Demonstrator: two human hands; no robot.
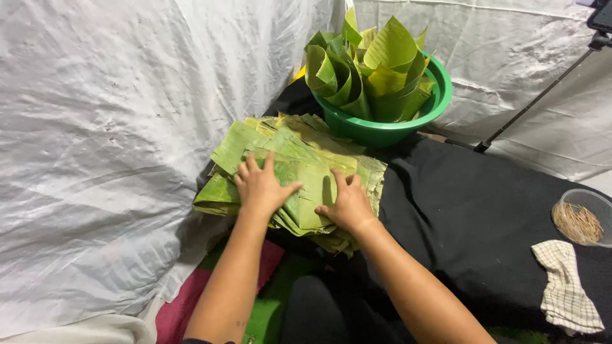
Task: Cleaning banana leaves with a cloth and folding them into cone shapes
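Head view: left hand (260, 186) and right hand (347, 204) pressing flat, fingers spread, gripping nothing, on stack of banana leaf pieces (290, 172) at centre. Likely sorting through top leaf; next calling for pinching one edge. Green basin (440, 95) with folded leaves sitting at 1 o'clock from stack; checked cloth (564, 286) lying at 4 o'clock.

A black cloth (472, 210) covers the surface. On it lie a stack of green leaves (299, 172) at left, a green basin (382, 130) far, a clear bowl (583, 220) and checked rag (564, 286) right.
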